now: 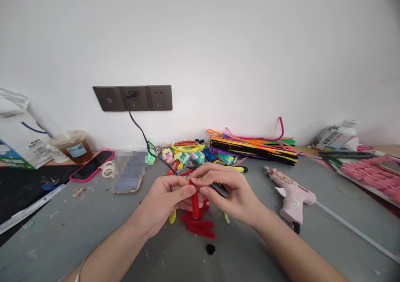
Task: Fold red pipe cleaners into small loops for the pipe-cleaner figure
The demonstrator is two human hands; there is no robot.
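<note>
A folded red pipe cleaner [195,205] is pinched between both hands above the grey table. My left hand [175,196] grips it from the left, its thumb on the upper part. My right hand [223,190] holds its upper end with thumb and fingertips. Below them lie more red pipe cleaner pieces [201,229], bent into narrow loops. A yellow piece [173,216] shows beside the left fingers, and a pale green piece [226,218] lies under the right hand. Nearer to me is a small black pompom-like ball [210,249].
A pink glue gun [293,196] with a long glue stick lies at right. Behind the hands are a pipe cleaner bundle [253,146] and a yellow-and-black cutter [240,169]. Phones [92,165] and a drink cup [73,146] stand left. A black cord [140,128] runs from the wall socket.
</note>
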